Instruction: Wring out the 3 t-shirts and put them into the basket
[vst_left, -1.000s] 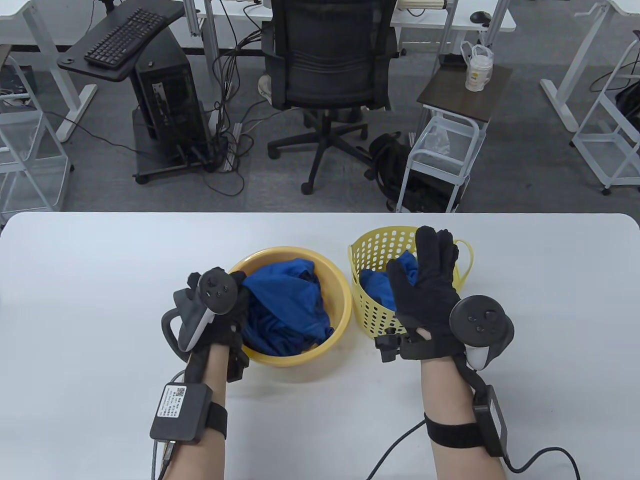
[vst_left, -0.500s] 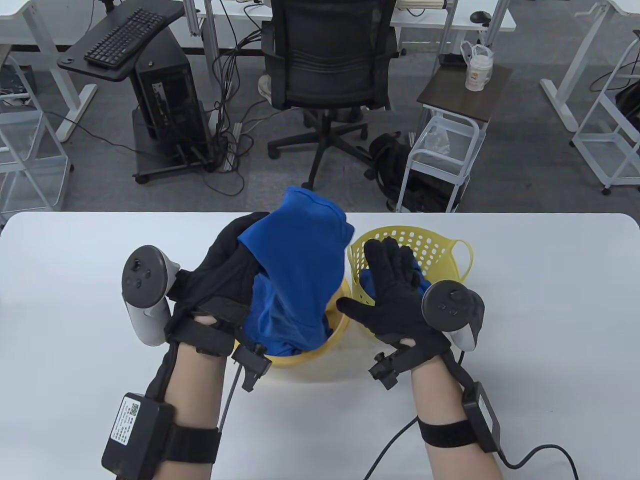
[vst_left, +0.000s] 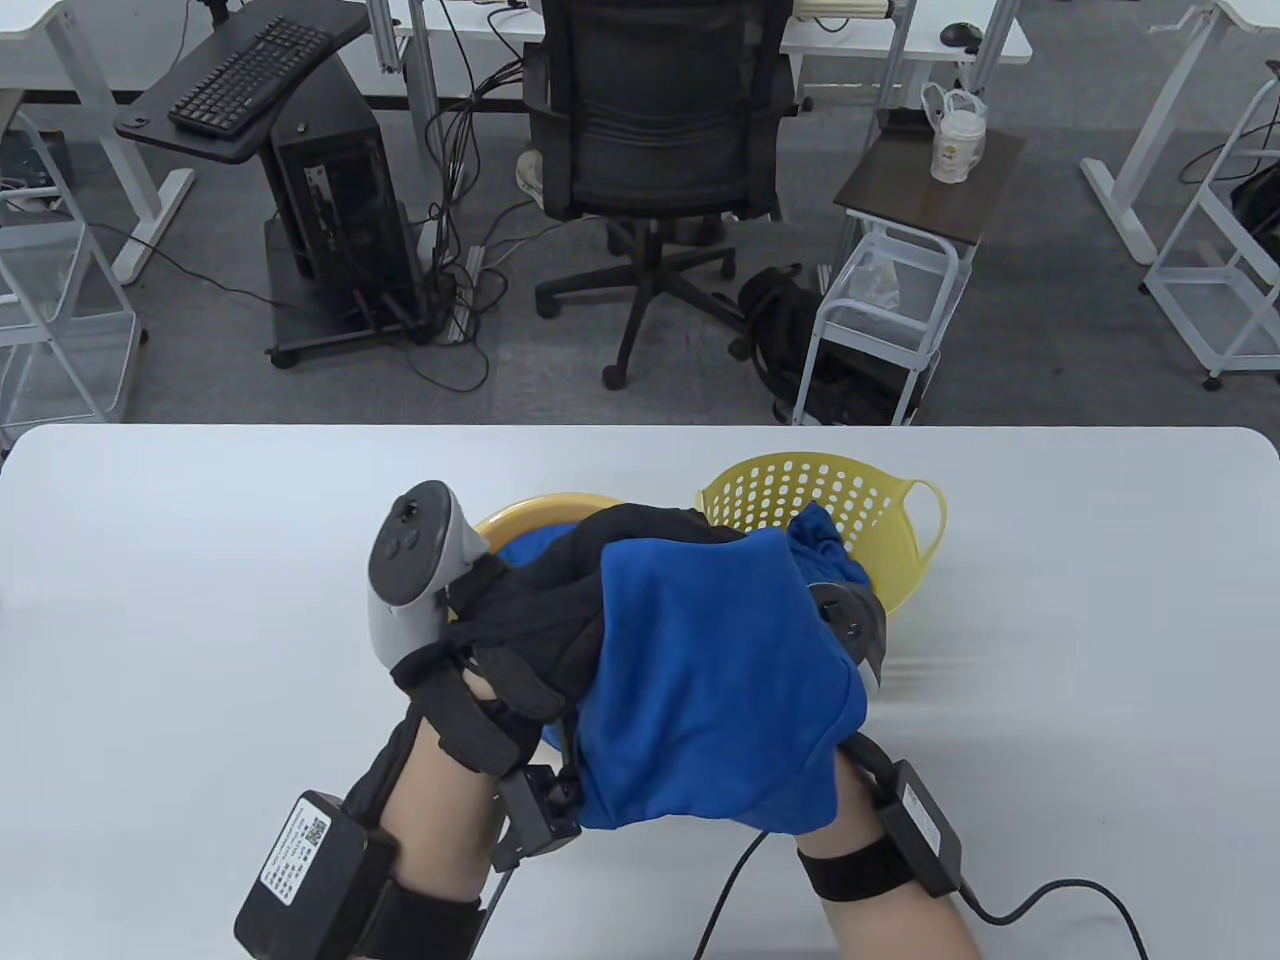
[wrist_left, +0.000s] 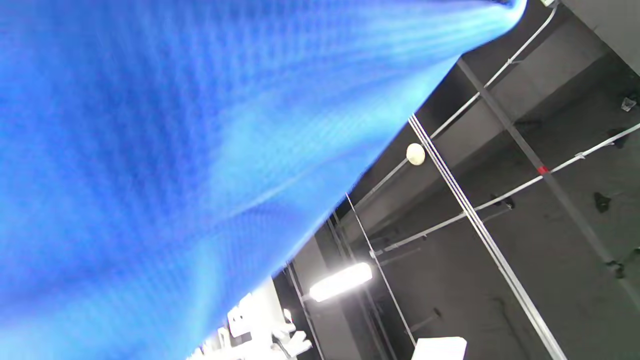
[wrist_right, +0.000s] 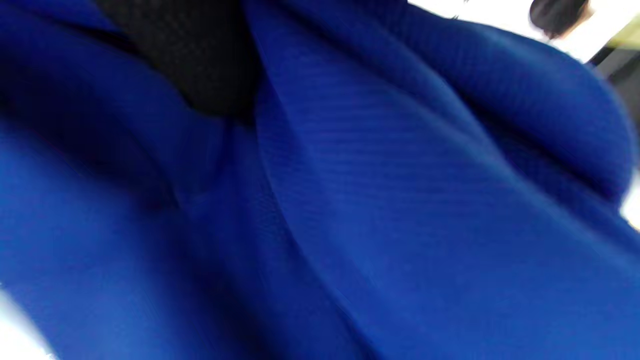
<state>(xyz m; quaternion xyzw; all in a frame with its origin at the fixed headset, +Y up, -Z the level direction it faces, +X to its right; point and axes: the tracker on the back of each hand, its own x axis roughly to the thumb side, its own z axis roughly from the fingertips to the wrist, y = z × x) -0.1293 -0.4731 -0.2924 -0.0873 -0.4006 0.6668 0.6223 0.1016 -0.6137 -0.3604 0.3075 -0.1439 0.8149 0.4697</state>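
Note:
A blue t-shirt (vst_left: 710, 680) hangs in front of the yellow basin (vst_left: 520, 510), lifted clear of it. My left hand (vst_left: 560, 610) grips its upper edge, fingers curled into the cloth. The shirt drapes over my right hand, so only its tracker (vst_left: 850, 620) and its forearm (vst_left: 880, 880) show in the table view. In the right wrist view a black gloved finger (wrist_right: 200, 60) sits among blue folds. The perforated yellow basket (vst_left: 800, 490) stands to the right with another blue shirt (vst_left: 830, 545) in it. Blue cloth (vst_left: 525, 550) shows in the basin.
The white table (vst_left: 200, 600) stretches left and right of the two containers. A cable (vst_left: 1050, 890) trails from my right wrist across the near edge. An office chair (vst_left: 655, 130) and a small trolley (vst_left: 880, 310) stand beyond the far edge.
My left hand has swung the lifted shirt down and right, toward me. The right hand, open over the basket before, has moved left beneath the cloth and is now covered.

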